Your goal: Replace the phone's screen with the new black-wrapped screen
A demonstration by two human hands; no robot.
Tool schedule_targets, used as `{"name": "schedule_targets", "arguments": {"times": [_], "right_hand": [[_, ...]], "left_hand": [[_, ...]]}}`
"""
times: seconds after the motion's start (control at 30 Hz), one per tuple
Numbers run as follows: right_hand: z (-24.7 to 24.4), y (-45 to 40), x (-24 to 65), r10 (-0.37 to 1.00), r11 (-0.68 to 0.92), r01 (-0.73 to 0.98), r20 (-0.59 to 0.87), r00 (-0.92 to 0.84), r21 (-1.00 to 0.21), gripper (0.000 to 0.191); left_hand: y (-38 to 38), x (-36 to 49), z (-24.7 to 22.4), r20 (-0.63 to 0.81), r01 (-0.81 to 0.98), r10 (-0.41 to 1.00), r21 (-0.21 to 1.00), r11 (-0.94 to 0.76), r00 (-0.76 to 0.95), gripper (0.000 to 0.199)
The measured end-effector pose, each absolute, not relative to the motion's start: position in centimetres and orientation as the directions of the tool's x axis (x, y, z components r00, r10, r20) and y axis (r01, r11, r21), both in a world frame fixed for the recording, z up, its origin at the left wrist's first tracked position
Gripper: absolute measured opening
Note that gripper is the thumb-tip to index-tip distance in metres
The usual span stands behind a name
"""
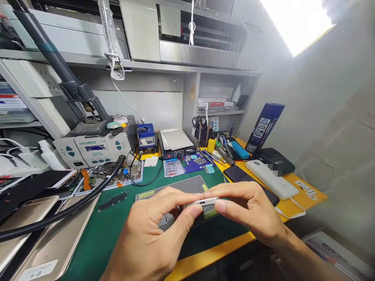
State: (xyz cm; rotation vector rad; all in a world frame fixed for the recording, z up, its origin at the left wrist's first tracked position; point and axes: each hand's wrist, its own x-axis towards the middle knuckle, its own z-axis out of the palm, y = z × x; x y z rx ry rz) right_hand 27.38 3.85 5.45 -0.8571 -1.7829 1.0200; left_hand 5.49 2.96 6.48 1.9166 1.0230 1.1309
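Note:
A smartphone (208, 201) is held edge-on above the work mat, its bottom edge with the charging port and small holes facing me. My left hand (156, 228) pinches its left end between thumb and fingers. On the right end, my right hand (253, 208) grips it the same way, fingertips on top and thumb at the near edge. Both faces of the phone are mostly out of sight. Below lies a grey perforated pad (187, 185) on the green mat (109, 238), partly covered by my hands.
Gold tablet-like panels (68, 230) and a black hose (79, 208) occupy the left. Behind them stand a soldering station (96, 150) and a parts tray (109, 177). A dark phone (238, 175), white power bank (271, 179), hand tools and a blue canister (265, 127) are at right.

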Motion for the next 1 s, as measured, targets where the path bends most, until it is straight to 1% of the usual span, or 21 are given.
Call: {"name": "schedule_targets", "arguments": {"times": [0.07, 0.17, 0.23, 0.3, 0.43, 0.57, 0.73, 0.87, 0.93, 1.0], "right_hand": [[5.3, 4.0, 27.5, 0.837, 0.495, 0.167, 0.416, -0.356, -0.853, 0.018], [4.9, 4.4, 27.8, 0.748, 0.643, 0.213, 0.543, -0.382, -0.736, 0.028], [4.7, 4.8, 28.1, 0.694, 0.707, 0.236, 0.59, -0.412, -0.667, 0.033], [4.6, 5.3, 28.5, 0.667, 0.735, 0.251, 0.607, -0.432, -0.629, 0.034], [4.5, 5.9, 28.9, 0.636, 0.762, 0.265, 0.605, -0.479, -0.591, 0.032], [4.6, 6.2, 28.8, 0.601, 0.794, 0.284, 0.626, -0.498, -0.537, 0.028], [5.0, 6.1, 28.8, 0.637, 0.765, 0.293, 0.608, -0.474, -0.573, 0.031], [5.8, 6.1, 29.0, 0.722, 0.683, 0.375, 0.502, -0.476, -0.627, 0.032], [6.2, 6.6, 29.0, 0.79, 0.591, 0.353, 0.429, -0.438, -0.726, 0.026], [6.3, 7.6, 28.9, 0.858, 0.462, 0.262, 0.351, -0.376, -0.848, 0.018]], "left_hand": [[3.1, 5.4, 6.4, 0.395, 0.282, 0.86, 0.827, -0.486, 0.322, 0.022], [3.7, 4.9, 6.2, 0.419, 0.29, 0.826, 0.794, -0.535, 0.376, 0.022], [4.0, 4.5, 6.0, 0.408, 0.303, 0.818, 0.784, -0.542, 0.406, 0.024], [4.2, 4.1, 6.0, 0.402, 0.31, 0.813, 0.779, -0.546, 0.422, 0.024], [4.5, 3.6, 5.9, 0.388, 0.299, 0.803, 0.782, -0.547, 0.454, 0.023], [4.8, 3.5, 5.7, 0.368, 0.29, 0.813, 0.801, -0.523, 0.451, 0.024], [4.9, 3.4, 5.7, 0.362, 0.313, 0.835, 0.804, -0.505, 0.415, 0.021], [5.3, 3.7, 6.0, 0.334, 0.36, 0.856, 0.801, -0.478, 0.395, 0.024], [5.9, 3.9, 6.0, 0.306, 0.341, 0.888, 0.84, -0.422, 0.345, 0.024], [6.6, 4.2, 5.8, 0.238, 0.28, 0.926, 0.905, -0.321, 0.294, 0.03]]}}
